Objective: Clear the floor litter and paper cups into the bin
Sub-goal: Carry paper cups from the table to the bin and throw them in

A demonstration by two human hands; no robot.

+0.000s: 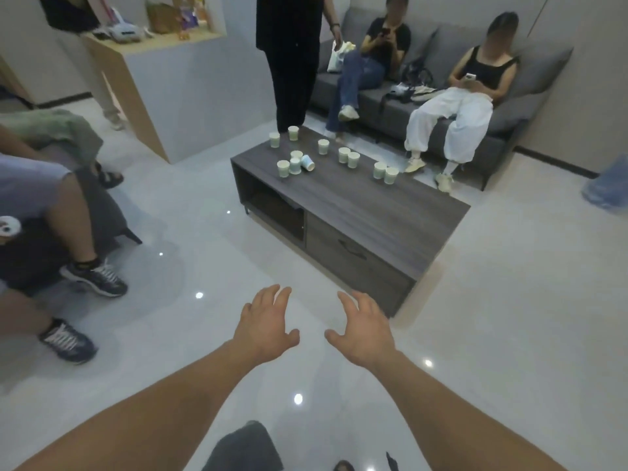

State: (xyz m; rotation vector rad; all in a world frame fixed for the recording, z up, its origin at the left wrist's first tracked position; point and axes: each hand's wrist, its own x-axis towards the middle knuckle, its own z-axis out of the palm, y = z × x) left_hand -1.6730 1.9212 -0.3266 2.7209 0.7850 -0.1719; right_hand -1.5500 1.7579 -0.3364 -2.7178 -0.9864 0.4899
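**Both hands empty above floor; cups on bench**

Head view, looking down and forward. Left hand (263, 329) and right hand (363, 329) are stretched out side by side over the glossy white floor (509, 300), palms down, a small gap between the thumbs. Fingers (270, 295) on both hands are spread and loosely straight, released, grasping nothing and touching nothing.

The paper cups (344, 154) stand on the dark grey wood-grain bench (373, 212), well ahead of the hands, all on its far half. Eleven counted. Ten are upright:
- two near the far left corner
- one alone, mid-top
- a cluster of three toward the left edge
- two pairs toward the right edge, the cups of each pair touching or nearly so

One tipped cup (307, 163) lies on its side against the cluster, mouth facing the camera's right. The near half of the benchtop carries nothing. Its front shows an open compartment at left and a drawer at right.

Behind the bench is a grey sofa (530, 107) with two seated people holding phones. A person in black (292, 62) stands at the bench's far left corner, holding a white bag (338, 56). Legs in dark trainers (93, 275) show at the left edge.

A pale blue object (608, 188) sits on the floor at the far right, too blurred to name.
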